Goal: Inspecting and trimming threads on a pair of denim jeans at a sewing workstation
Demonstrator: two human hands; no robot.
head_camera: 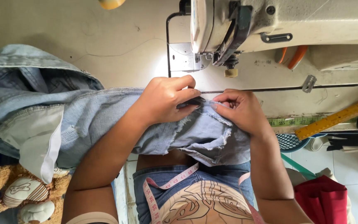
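sewing machine [270, 25] | wooden ruler [336, 118] | teddy bear [17, 193] | red cloth [322, 199]

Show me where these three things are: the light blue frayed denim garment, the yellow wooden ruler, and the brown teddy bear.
Light blue frayed denim garment [104, 114]: head view, on the cloth left of the hands.
Yellow wooden ruler [336, 118]: head view, on its middle.
Brown teddy bear [19, 193]: head view, on its striped body.

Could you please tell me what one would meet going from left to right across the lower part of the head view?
Teddy bear → left hand → right hand, both pinching the light denim garment → yellow ruler.
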